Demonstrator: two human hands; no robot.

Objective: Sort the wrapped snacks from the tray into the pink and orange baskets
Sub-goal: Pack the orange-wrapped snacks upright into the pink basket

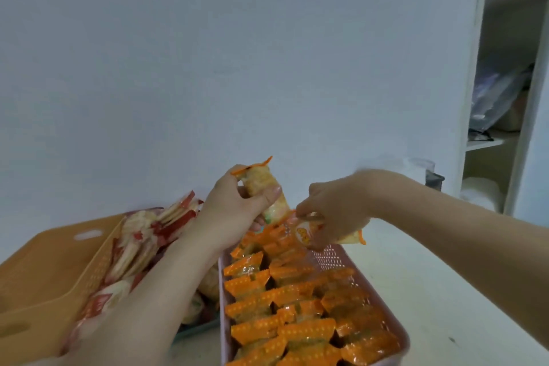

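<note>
Orange-edged snacks (260, 187), print unreadable, one clamped in each hand (234, 211) (329, 211).

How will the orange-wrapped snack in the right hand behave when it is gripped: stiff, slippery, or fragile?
The orange-wrapped snack probably feels light, since the right hand lifts it by fingertips alone. Its glossy film looks slippery, so a pinch may slide. The crimped ends seem floppy, and the contents may crush.

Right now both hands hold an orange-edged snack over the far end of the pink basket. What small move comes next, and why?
Probably lower the right hand and set its snack into the bare back-right corner of the pink basket. That snack already hangs just above that corner, and the rows in this basket carry the same orange edging. The left hand can follow with its own snack.
</note>
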